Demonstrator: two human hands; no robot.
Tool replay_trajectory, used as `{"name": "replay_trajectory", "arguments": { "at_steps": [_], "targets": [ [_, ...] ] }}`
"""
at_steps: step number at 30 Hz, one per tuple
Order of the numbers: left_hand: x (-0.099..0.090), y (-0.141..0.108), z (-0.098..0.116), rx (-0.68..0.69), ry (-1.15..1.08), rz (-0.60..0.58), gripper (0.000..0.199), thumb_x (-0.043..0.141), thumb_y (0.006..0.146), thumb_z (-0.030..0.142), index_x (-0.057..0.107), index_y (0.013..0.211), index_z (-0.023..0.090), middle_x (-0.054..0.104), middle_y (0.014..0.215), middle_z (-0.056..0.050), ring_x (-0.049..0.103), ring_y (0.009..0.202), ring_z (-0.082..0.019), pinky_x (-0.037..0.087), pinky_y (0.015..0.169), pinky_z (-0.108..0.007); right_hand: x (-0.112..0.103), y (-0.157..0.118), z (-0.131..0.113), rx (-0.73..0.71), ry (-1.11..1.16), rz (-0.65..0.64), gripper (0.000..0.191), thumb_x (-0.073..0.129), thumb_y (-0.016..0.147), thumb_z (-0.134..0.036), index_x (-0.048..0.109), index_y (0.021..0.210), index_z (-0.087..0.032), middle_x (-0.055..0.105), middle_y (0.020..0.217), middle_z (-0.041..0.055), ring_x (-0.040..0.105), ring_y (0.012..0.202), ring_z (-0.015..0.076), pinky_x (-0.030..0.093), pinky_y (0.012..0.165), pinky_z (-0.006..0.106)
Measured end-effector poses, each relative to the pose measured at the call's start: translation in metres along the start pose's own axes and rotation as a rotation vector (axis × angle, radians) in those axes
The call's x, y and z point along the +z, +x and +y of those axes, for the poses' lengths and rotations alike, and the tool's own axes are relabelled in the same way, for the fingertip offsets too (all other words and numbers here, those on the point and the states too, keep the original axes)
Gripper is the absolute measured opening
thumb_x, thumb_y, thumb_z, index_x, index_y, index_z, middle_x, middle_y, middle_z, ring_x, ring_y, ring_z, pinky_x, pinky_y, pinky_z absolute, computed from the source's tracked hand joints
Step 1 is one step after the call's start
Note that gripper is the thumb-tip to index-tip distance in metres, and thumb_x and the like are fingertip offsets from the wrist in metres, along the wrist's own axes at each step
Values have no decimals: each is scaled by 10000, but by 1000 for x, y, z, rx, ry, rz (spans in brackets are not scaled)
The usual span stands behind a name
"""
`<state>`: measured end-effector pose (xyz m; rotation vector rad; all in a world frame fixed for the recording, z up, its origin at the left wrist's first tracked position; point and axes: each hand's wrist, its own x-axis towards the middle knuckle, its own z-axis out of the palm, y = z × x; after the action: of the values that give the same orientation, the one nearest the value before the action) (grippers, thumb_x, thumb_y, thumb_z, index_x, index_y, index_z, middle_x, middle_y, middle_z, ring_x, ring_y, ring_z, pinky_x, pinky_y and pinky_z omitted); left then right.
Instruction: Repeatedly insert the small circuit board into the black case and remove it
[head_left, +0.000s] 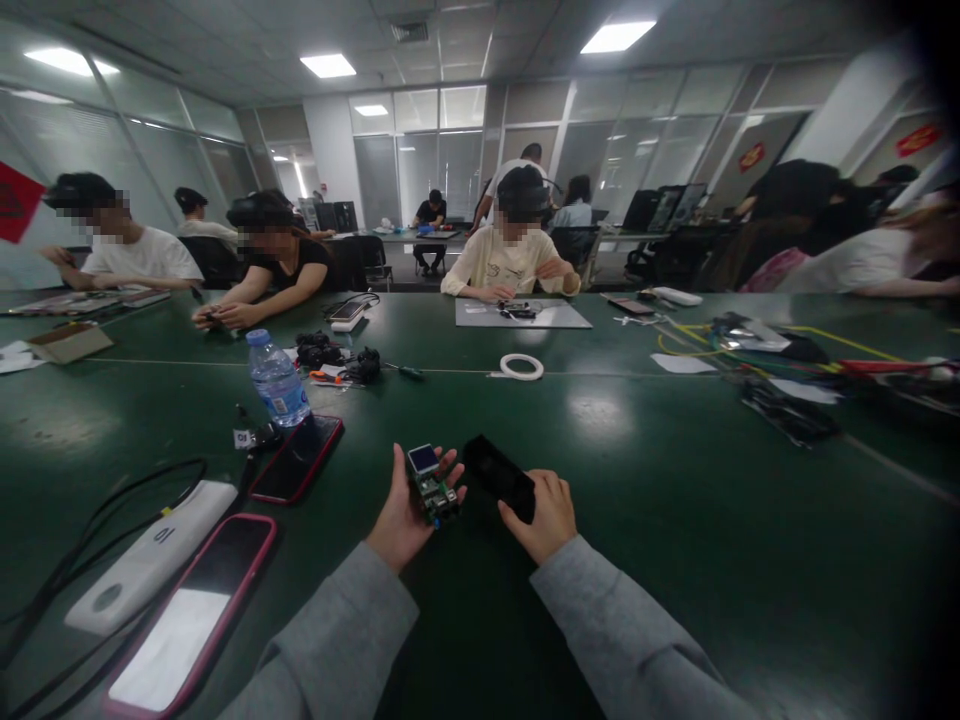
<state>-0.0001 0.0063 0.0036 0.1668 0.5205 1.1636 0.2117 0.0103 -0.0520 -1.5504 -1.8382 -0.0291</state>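
In my left hand (396, 522) lies a green circuit board (433, 492) with a small screen (423, 459) at its far end. The palm is turned up and the fingers curl round the board's right side. My right hand (551, 518) grips the near end of a black, box-like case (499, 473), thumb on the left and fingers over the right side. The case tilts away to the upper left, its far end close to my left fingertips. Its inside is too dark to make out. A narrow gap separates board and case.
Left of my hands lie two phones (301, 458), a white power bank (154, 555) with cables, and a water bottle (277, 380). A white tape roll (521, 367) lies ahead on the green table (645, 560). Across it, a person works over a grey mat (566, 315). Cables (787, 410) clutter the right.
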Motion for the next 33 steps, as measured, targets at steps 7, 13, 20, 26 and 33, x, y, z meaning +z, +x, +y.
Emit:
{"name": "replay_trajectory", "arguments": {
  "at_steps": [7, 13, 20, 26, 33],
  "targets": [
    [6, -4, 2, 0, 41, 19, 427, 531, 795, 490, 542, 1085, 176, 587, 1148, -99, 595, 988, -218, 478, 843, -396, -4, 3, 1, 40, -29, 116, 645, 597, 676, -532, 438, 1177, -157, 444, 1091, 136, 431, 988, 308, 398, 793, 467],
    [8, -5, 5, 27, 70, -19, 315, 519, 826, 411, 553, 1032, 174, 593, 1126, -94, 594, 983, -219, 489, 784, -354, -29, -4, -49, -182, 130, 241, 415, 505, 811, -307, 436, 1205, -198, 431, 1151, 116, 440, 1064, 275, 392, 886, 459],
    [9, -6, 4, 31, 95, -42, 273, 528, 828, 336, 575, 1028, 157, 631, 1029, -77, 606, 935, -199, 484, 743, -295, -8, -18, -94, -304, 267, -14, 401, 489, 852, -301, 433, 1237, -202, 387, 1231, 124, 432, 1115, 265, 445, 896, 434],
    [11, -11, 8, 19, 115, -171, 333, 454, 859, 391, 576, 1037, 138, 633, 1004, -91, 600, 927, -199, 467, 751, -289, -1, -13, -92, -214, 385, -33, 451, 494, 859, -309, 355, 1265, -169, 409, 1201, 134, 430, 1133, 246, 430, 946, 421],
    [24, -23, 9, 33, 85, -329, 429, 399, 865, 434, 498, 1180, 159, 560, 1165, -100, 527, 1073, -212, 384, 924, -346, 0, -12, -88, -26, 534, 14, 505, 550, 827, -337, 330, 1240, -146, 449, 1171, 140, 476, 1088, 244, 456, 911, 418]
  ]
}}
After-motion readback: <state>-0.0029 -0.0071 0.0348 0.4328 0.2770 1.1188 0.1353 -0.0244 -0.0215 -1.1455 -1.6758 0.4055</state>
